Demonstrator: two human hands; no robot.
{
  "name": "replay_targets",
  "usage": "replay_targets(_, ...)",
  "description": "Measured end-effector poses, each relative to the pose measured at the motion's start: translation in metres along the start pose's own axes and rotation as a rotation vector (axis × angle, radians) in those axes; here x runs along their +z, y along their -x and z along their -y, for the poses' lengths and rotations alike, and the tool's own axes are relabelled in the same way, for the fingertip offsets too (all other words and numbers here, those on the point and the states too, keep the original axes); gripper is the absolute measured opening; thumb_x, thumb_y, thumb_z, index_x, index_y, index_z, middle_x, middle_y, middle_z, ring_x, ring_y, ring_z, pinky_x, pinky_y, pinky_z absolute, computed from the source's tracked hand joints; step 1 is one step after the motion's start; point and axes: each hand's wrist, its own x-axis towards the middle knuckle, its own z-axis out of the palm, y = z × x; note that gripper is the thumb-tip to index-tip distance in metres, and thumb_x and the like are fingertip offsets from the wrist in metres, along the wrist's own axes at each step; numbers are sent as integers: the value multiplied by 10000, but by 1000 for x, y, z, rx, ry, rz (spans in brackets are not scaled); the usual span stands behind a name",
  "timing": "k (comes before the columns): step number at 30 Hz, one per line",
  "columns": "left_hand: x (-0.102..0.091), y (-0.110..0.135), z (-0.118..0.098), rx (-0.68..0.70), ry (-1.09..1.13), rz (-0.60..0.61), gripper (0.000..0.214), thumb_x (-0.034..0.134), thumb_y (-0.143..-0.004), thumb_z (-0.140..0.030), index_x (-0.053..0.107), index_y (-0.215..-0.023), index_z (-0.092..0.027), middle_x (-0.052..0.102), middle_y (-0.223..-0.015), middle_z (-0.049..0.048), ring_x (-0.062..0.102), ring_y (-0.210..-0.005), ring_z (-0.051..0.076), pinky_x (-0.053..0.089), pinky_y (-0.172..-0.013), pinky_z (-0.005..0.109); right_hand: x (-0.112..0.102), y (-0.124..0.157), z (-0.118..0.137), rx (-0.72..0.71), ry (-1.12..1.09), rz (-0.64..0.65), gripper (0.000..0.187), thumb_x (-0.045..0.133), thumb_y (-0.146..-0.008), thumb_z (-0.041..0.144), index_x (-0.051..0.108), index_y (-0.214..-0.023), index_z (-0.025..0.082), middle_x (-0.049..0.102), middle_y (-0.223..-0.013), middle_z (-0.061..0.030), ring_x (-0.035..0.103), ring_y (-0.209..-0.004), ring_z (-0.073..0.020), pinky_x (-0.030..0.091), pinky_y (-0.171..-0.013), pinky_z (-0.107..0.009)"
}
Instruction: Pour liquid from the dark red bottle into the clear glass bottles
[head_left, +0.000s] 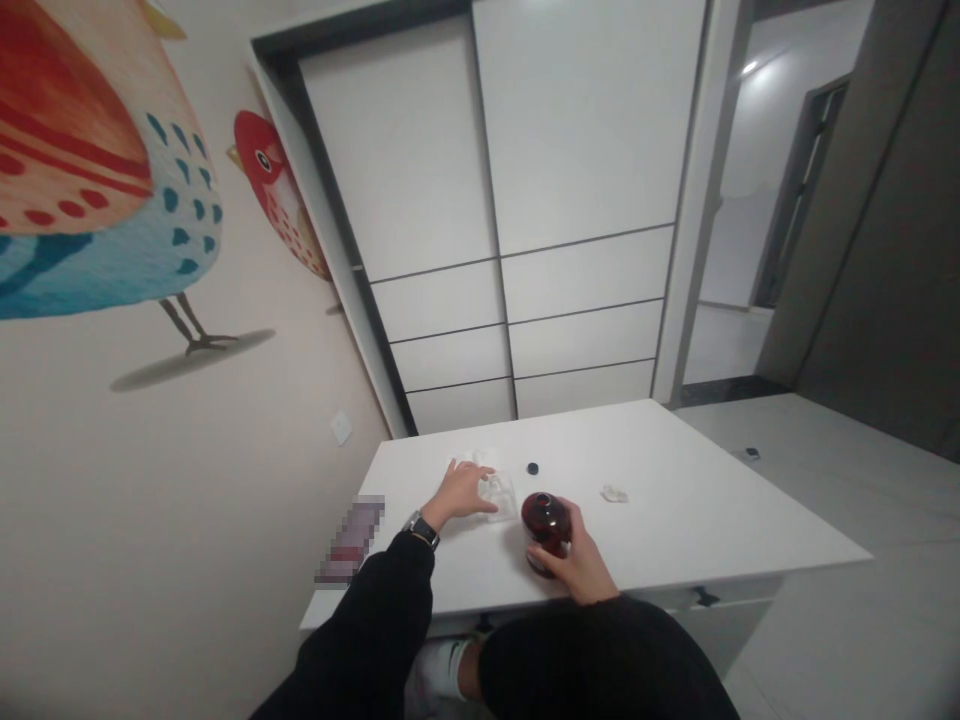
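— At the lower middle of the frame, what is the right hand [576,560] doing?

— It is clamping around a dark red glass bottle [546,526], with the fingers reaching over its upper right and the thumb pressing in from the lower left.

— Which way is the bottle's long axis running?

— It is running roughly up and down the frame, with a slight lean. The hand is covering much of it, so I cannot tell which end is its mouth.

— And where is the left hand [461,492]?

— It is lying open, fingers spread, on a clear plastic tray [501,497] just left of the bottle. It is close but not touching, so the right hand is the nearer one. A wristwatch [422,529] is circling the wrist, just past a black sleeve [367,620].

— What is lying further out?

— A small black cap [532,468] is sitting just above the bottle, and a crumpled white scrap [614,493] is lying to its right. A pixelated patch [349,540] is hiding something at the left edge of the white desk [750,520]. Beyond the desk, sliding wardrobe doors [487,200] are rising, and painted birds [97,170] are filling the wall at upper left.
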Motion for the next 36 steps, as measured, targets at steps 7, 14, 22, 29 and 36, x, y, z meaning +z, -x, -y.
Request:
replay_targets(7,-5,46,32,-99,210,-101,1179,929,-674,-481,308,-1637,-205,290,-1723,214,281,-1593,409,185,-1309,588,-7,0,-13,7,-24,16,758,790,-722,385,444,-1385,257,697,-1323,-111,724,-1183,-311,570,-1051,-492)
replay_targets(14,37,93,47,-236,487,-283,1003,781,-790,-380,261,-1626,-190,458,-1630,204,458,-1516,348,330,-1267,508,-6,1,-26,2,42,-24,931,849,-638,375,387,-1434,239,587,-1483,-158,594,-1390,-340,429,-1212,-498)
replay_targets(22,64,109,48,-312,605,-385,768,754,-818,-377,439,-1487,-169,597,-1487,192,581,-1396,339,397,-1215,513,-5,8,-28,72,168,-109,816,833,-694,543,416,-1322,232,724,-1211,-133,751,-1080,-357,585,-985,-525)
replay_targets(29,65,128,27,-258,613,-308,752,847,-776,-280,529,-1456,-229,614,-1502,124,615,-1355,302,441,-1187,455,-4,13,-7,26,261,-177,809,869,-667,596,510,-1278,206,747,-1130,-135,761,-940,-320,628,-878,-473)
replay_targets(36,58,125,6,-202,555,-240,721,908,-725,-233,585,-1369,-256,700,-1363,80,669,-1263,296,482,-1126,463,-19,9,14,-126,426,-133,754,832,-749,630,555,-1311,210,727,-1234,-136,747,-1050,-312,624,-947,-461)
